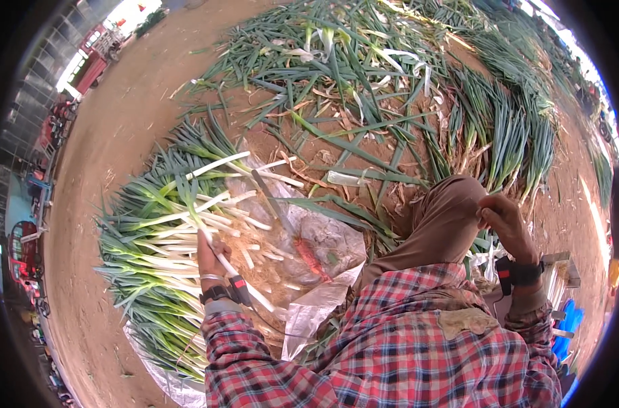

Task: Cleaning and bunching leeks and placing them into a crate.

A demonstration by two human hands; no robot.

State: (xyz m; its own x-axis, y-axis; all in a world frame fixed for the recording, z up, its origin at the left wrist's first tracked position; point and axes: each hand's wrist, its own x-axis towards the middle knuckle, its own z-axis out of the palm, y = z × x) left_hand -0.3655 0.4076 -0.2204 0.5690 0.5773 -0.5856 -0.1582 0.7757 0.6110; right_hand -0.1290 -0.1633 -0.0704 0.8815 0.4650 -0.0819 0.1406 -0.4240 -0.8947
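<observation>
My left hand (213, 258) is closed around the white shaft of a large green onion (258, 296), its leaves pointing away over the pile. Under and around that hand lies a broad pile of trimmed green onions (156, 255), white ends facing inward. My right hand (503, 219) is raised beside my bent knee, fingers curled in; whether anything is between them I cannot make out. A knife with a long grey blade (272, 201) and red-wrapped handle (311, 256) lies on the plastic sheet (337, 239) between my hands, touched by neither.
Loose leaves and peelings (323, 68) cover the ground ahead. Untrimmed green onions (503, 132) lie in rows at the far right. Root trimmings (245, 262) are scattered beside the pile. A blue plastic item (566, 330) is by my right side. Red vehicles (88, 71) stand at far left.
</observation>
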